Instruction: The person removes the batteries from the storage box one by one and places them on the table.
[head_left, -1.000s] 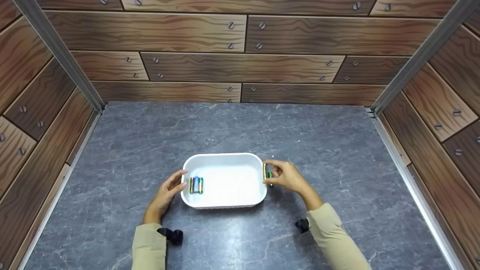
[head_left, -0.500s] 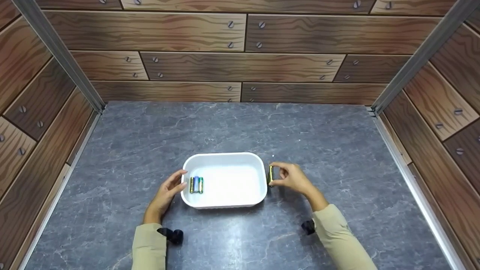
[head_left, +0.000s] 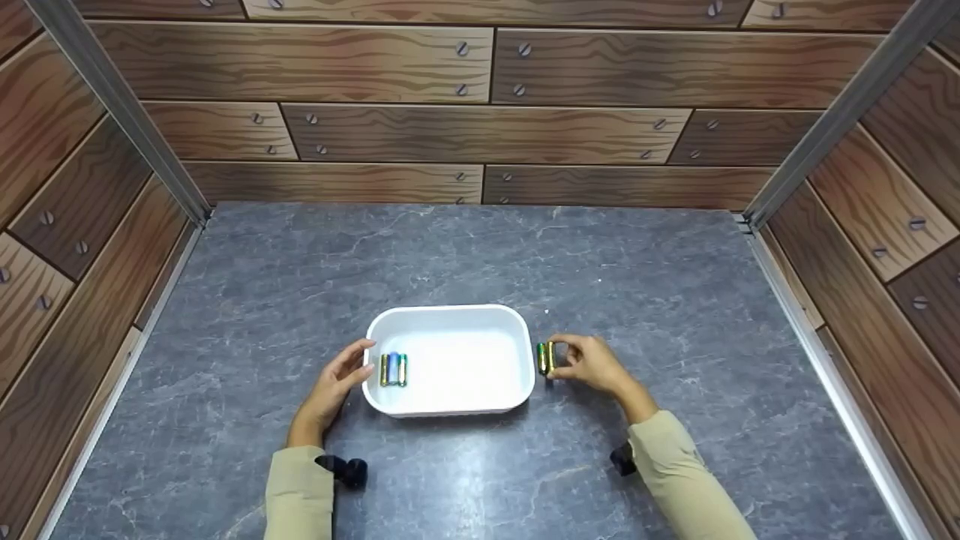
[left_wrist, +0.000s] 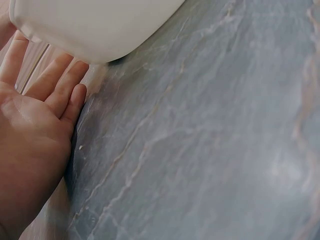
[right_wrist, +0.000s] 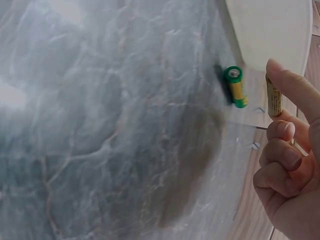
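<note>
A white plastic tub (head_left: 450,409) stands on the marbled surface. Inside, at its left end, three batteries (head_left: 393,370) lie side by side, gold, blue and green. My left hand (head_left: 335,381) touches the tub's left rim with its fingertips; in the left wrist view its fingers stretch out under the tub's corner. Just right of the tub, my right hand (head_left: 592,364) pinches a gold battery (right_wrist: 274,97) lengthwise between thumb and forefinger, the other fingers curled in. A green-and-gold battery (right_wrist: 236,87) lies on the surface beside it, close to the tub's right wall.
Wood-patterned walls (head_left: 480,75) enclose the grey marbled surface (head_left: 480,255) at the back and both sides. Metal posts (head_left: 127,112) stand at the back corners. A black wrist camera (head_left: 351,472) sticks out from the left sleeve.
My right hand has drawn back from the tub's right rim with the gold battery, lowering it to the right of the green-and-gold one. The left hand and the tub have stayed put.
</note>
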